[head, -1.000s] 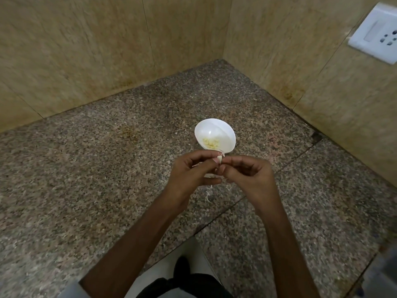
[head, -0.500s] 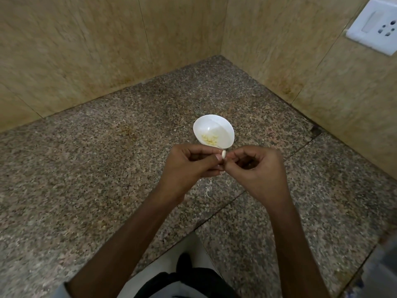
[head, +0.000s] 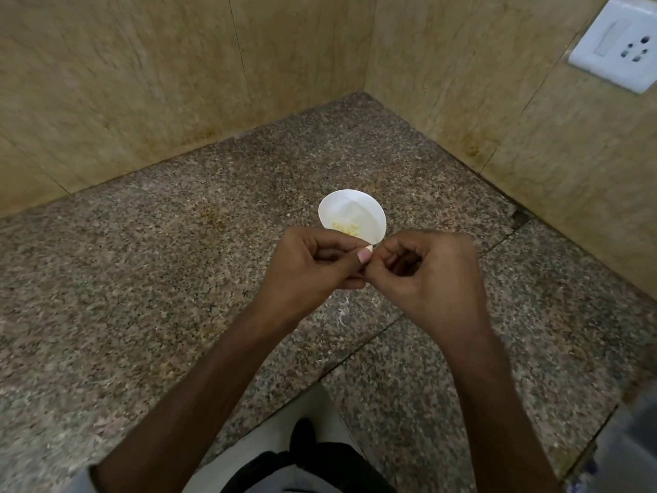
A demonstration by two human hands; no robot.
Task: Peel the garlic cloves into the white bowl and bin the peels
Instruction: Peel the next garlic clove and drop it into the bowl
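Head view shows a speckled granite counter (head: 142, 279) filling most of the frame, meeting tan wall panels (head: 142, 83) in a corner at the upper centre, with a white socket plate (head: 618, 40) in the upper right. Both forearms rise from the bottom edge and meet at mid-frame. The left hand (head: 313, 263) and the right hand (head: 433, 275) touch at their tips, fingers curled and pressed together on a garlic clove (head: 369, 248), of which only a small pale end shows between the thumbs; its long axis cannot be told. Each hand appears to pinch it, the left thumb lying over it. The white bowl (head: 352, 217) sits on the counter just beyond the hands, toward the top of the frame, its near rim partly hidden by the knuckles, with yellowish bits at its bottom. The clove lies nearly over that near rim, so a short forward reach by either hand should drop it in. A few pale peel shreds (head: 343, 311) lie on the counter below the hands. No bin is visible.
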